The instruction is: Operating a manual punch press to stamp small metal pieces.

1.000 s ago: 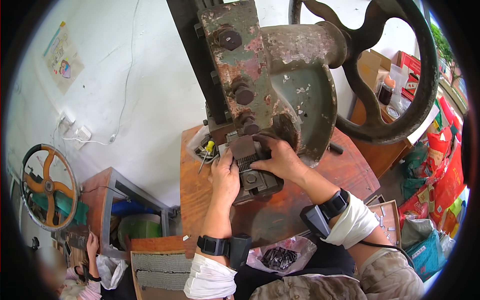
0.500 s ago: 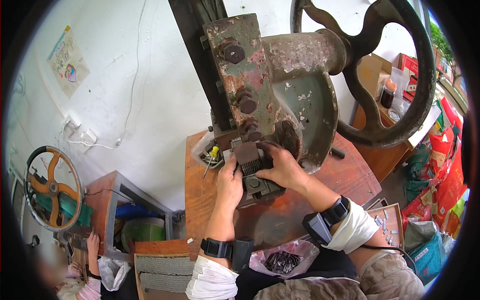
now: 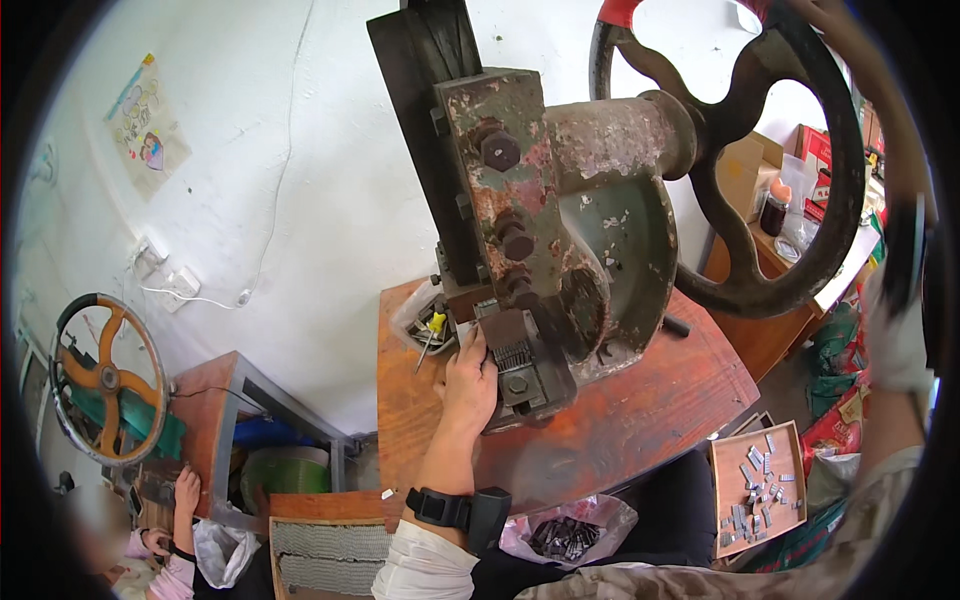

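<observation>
My left hand (image 3: 468, 385) is at the left side of a small steel die block (image 3: 520, 385) under the press (image 3: 500, 200). Its fingers are bent and pressed together against a dark brown metal plate (image 3: 507, 328); what they pinch, if anything, is hidden. Below that plate shows a row of thin metal teeth. My right arm is raised along the right edge, with my right hand (image 3: 832, 25) at the top rim of the big black handwheel (image 3: 850, 180). That hand is blurred and cut off by the picture edge, its fingers not discernible.
A tub (image 3: 410, 315) with a yellow-handled screwdriver (image 3: 433, 330) stands left of the press on the wooden table (image 3: 620, 430). A plastic bag (image 3: 620, 520) of dark metal parts lies by my lap. At right is a wooden tray (image 3: 800, 460) of small pieces. Another person (image 3: 150, 560) works at lower left.
My right hand has left the die and risen to the top of the handwheel. My left hand stays at the die's left side. The view has shifted, showing more of the tray.
</observation>
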The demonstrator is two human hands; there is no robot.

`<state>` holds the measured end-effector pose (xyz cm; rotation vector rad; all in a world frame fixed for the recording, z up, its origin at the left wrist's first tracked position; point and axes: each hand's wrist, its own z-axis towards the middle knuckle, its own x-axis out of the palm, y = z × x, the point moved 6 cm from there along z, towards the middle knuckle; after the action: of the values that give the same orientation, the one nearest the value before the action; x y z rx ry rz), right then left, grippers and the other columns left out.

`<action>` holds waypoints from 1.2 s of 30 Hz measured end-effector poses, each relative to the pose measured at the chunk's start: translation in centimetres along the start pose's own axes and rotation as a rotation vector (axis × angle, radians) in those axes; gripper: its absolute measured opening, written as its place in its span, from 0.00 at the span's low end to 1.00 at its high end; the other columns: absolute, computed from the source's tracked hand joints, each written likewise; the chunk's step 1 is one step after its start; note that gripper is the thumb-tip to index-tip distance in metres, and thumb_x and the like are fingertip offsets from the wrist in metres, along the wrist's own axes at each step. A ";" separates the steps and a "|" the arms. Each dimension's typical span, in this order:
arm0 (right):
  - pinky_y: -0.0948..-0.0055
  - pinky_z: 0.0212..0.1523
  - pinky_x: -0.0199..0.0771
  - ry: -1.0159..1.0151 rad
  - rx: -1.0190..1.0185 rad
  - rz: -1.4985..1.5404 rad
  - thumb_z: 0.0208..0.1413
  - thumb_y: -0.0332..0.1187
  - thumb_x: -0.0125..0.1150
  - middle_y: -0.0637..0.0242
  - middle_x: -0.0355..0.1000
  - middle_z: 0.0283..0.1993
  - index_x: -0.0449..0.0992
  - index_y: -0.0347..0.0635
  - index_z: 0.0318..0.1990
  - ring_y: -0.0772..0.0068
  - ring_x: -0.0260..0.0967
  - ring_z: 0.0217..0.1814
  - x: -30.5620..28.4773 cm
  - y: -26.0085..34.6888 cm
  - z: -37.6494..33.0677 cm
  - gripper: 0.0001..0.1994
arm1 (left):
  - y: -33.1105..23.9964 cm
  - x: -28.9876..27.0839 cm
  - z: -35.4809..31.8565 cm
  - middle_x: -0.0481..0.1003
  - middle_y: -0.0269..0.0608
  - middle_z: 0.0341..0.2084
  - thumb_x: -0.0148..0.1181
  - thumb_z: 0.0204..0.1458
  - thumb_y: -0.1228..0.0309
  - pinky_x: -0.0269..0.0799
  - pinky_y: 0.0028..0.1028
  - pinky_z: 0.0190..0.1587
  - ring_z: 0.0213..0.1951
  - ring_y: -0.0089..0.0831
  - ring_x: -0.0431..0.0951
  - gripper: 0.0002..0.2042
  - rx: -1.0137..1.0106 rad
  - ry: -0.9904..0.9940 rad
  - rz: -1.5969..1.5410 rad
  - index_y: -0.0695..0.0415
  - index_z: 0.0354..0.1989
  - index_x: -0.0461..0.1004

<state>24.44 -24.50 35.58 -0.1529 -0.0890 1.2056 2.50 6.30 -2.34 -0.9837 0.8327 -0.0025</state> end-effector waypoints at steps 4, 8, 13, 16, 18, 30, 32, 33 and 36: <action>0.71 0.38 0.72 0.382 0.758 0.710 0.50 0.37 0.59 0.52 0.74 0.31 0.76 0.26 0.36 0.66 0.73 0.34 4.8 -5.0 0.1 0.17 | 0.1 0.2 -0.1 0.58 0.34 0.63 0.45 0.53 0.70 0.50 0.63 0.53 0.57 0.42 0.63 0.24 0.053 0.005 -0.019 0.44 0.61 0.61; 0.74 0.40 0.71 0.152 0.855 0.348 0.50 0.35 0.62 0.60 0.74 0.34 0.74 0.34 0.43 0.72 0.72 0.35 0.1 -1.0 -10.9 0.16 | 0.4 0.3 -0.2 0.58 0.35 0.63 0.45 0.54 0.69 0.49 0.65 0.54 0.58 0.45 0.62 0.22 -0.018 0.027 0.016 0.47 0.60 0.62; 0.71 0.54 0.61 0.052 0.887 0.387 0.45 0.22 0.61 0.61 0.72 0.42 0.65 0.35 0.48 0.71 0.68 0.46 2.1 3.4 -26.9 0.21 | 0.3 0.3 -0.6 0.57 0.40 0.63 0.44 0.54 0.68 0.48 0.68 0.55 0.61 0.45 0.59 0.20 -0.100 0.096 0.094 0.49 0.58 0.63; 0.79 0.31 0.68 -0.074 0.773 0.485 0.48 0.30 0.62 0.67 0.73 0.34 0.72 0.33 0.44 0.78 0.69 0.30 -0.8 -2.4 -24.0 0.15 | -0.4 -0.2 -0.5 0.57 0.37 0.63 0.44 0.55 0.69 0.51 0.68 0.52 0.60 0.44 0.61 0.20 0.003 0.033 0.019 0.50 0.57 0.65; 0.80 0.32 0.67 0.212 0.912 0.349 0.49 0.40 0.63 0.72 0.71 0.28 0.74 0.35 0.43 0.80 0.68 0.30 -1.2 -7.5 -18.1 0.19 | -0.4 -0.2 -0.5 0.58 0.37 0.63 0.44 0.54 0.69 0.52 0.66 0.52 0.60 0.45 0.61 0.20 -0.016 0.028 0.015 0.50 0.57 0.65; 0.73 0.50 0.62 -0.045 0.926 0.098 0.51 0.38 0.59 0.59 0.68 0.43 0.75 0.35 0.41 0.73 0.65 0.44 0.5 1.2 -26.0 0.16 | -0.3 -0.2 -1.0 0.59 0.36 0.61 0.45 0.53 0.70 0.52 0.64 0.53 0.59 0.43 0.61 0.21 -0.062 0.036 0.078 0.50 0.58 0.64; 0.76 0.47 0.63 -0.154 1.063 0.329 0.53 0.36 0.58 0.64 0.70 0.39 0.73 0.34 0.44 0.75 0.66 0.42 -0.3 -0.7 -25.1 0.16 | -0.5 -0.7 -0.5 0.60 0.38 0.61 0.46 0.50 0.73 0.53 0.56 0.57 0.59 0.46 0.61 0.23 -0.044 0.010 0.086 0.52 0.58 0.64; 0.77 0.46 0.64 -0.235 1.103 0.537 0.54 0.36 0.58 0.66 0.71 0.37 0.71 0.34 0.45 0.76 0.67 0.40 -1.2 -1.6 -23.2 0.16 | -0.5 -0.7 -0.3 0.60 0.38 0.61 0.46 0.50 0.73 0.53 0.56 0.57 0.59 0.46 0.61 0.23 -0.072 0.037 0.069 0.52 0.58 0.64; 0.79 0.43 0.67 0.170 0.850 0.376 0.53 0.41 0.60 0.63 0.73 0.37 0.72 0.33 0.47 0.75 0.70 0.40 -1.8 -3.9 -11.9 0.21 | -1.7 -1.5 0.1 0.60 0.51 0.60 0.48 0.45 0.74 0.53 0.33 0.62 0.59 0.48 0.60 0.26 -0.070 0.185 -0.367 0.60 0.58 0.64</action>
<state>29.20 -28.41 24.56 0.4931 0.6217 1.5022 2.12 5.97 -0.12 -1.2042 0.8134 -0.3860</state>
